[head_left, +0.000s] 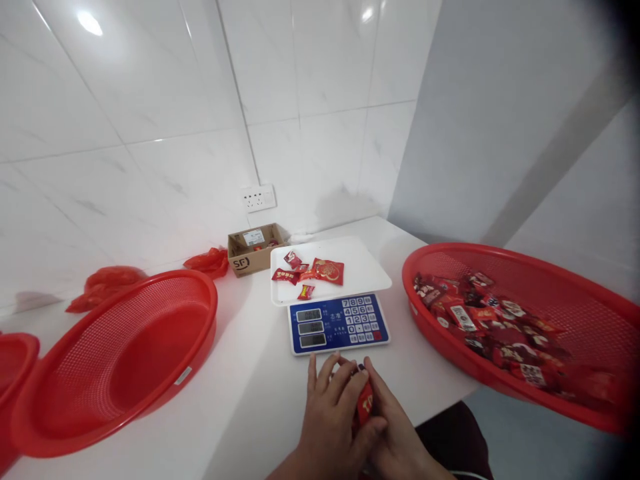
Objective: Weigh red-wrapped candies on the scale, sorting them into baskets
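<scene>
My left hand [327, 420] and my right hand [395, 433] meet at the near edge of the white table, just in front of the scale. Both close together around a small red snack packet [365, 403], which shows between the fingers. The blue-faced electronic scale [340, 323] has a white weighing tray [365, 267]. On the tray lie several red snack packets [313, 272]. To the right, a red mesh basket [550, 273] holds a heap of red and dark packets [495, 327].
An empty red mesh basket [120, 353] sits at the left, with part of another red basket [13, 360] beside it. A small cardboard box [253, 250] and red plastic bags [107, 283] lie by the tiled wall. A wall socket [259, 198] is above the box.
</scene>
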`<state>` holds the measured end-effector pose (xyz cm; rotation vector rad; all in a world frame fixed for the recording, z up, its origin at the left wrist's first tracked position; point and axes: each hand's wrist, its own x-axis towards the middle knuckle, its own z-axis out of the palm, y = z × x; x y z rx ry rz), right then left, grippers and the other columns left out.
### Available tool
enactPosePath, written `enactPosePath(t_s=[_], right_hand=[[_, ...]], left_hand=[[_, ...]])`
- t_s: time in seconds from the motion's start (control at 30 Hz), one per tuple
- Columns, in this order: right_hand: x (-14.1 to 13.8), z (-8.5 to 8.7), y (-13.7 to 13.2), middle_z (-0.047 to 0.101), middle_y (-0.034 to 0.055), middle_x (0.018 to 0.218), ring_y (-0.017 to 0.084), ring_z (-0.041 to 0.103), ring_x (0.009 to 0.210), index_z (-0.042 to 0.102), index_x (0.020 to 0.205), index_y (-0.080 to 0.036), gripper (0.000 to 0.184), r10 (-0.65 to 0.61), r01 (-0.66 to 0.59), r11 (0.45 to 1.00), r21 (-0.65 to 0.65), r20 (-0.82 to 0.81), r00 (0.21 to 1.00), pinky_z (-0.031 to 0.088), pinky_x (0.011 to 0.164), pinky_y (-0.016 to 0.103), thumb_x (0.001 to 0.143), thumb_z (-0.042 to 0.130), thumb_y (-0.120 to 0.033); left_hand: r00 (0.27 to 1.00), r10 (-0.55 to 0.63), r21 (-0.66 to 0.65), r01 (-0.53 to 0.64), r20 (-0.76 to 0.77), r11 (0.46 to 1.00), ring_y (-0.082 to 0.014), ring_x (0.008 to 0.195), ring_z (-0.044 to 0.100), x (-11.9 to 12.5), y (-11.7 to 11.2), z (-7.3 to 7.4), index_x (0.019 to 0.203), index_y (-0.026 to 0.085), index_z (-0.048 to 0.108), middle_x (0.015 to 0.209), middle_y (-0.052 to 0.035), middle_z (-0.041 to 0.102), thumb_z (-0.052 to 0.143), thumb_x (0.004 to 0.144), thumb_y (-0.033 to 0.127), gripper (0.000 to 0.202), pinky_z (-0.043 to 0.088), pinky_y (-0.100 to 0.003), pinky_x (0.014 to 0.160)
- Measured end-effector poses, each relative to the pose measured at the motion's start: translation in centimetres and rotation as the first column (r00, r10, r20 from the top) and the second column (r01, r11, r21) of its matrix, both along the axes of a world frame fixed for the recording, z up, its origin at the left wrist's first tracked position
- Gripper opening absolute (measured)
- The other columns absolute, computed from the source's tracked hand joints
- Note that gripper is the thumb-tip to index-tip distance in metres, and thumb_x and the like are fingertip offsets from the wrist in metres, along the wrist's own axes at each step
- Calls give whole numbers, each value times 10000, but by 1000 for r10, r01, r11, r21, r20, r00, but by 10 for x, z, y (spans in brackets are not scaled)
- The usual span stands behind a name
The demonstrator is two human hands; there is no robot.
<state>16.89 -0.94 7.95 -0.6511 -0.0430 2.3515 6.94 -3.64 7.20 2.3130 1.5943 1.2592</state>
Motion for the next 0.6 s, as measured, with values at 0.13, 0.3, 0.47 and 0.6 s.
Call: enactPosePath(t_s=[0.13,0.3,0.47,0.6], right_hand=[[-6,-5,0,663,-23,630,188,637,741,665,767,-207,325,-61,68,995,-78,93,994,490,672,282,597,716,-479],[-5,10,8,645,-44,624,132,603,586,648,793,-225,283,-185,191,982,-12,186,965,479,531,230,623,710,-444],[37,53,34,506,-61,516,48,436,423,578,635,-193,293,-359,285,909,303,226,905,328,347,140,557,751,-416],[108,78,64,540,-15,594,114,479,496,607,683,-250,376,-682,186,697,693,559,471,387,394,220,513,704,-571]], left_hand=[[981,-77,-22,74,-178,997,-314,1275,338,2,2,-5,1345,181,320,1312,-112,496,464,823,483,620,215,-588,1033],[956,-193,-36,190,-221,981,-337,1351,101,3,2,-7,1415,142,29,1485,-170,126,295,848,563,755,254,-577,1014],[985,-39,-3,39,-171,999,-315,1361,68,-26,3,7,1410,243,1,1502,-117,-49,365,872,449,682,304,-526,1007],[865,428,35,-434,-263,900,-299,1360,95,-90,3,30,1370,215,207,1475,-165,128,428,873,307,551,251,-546,1024]])
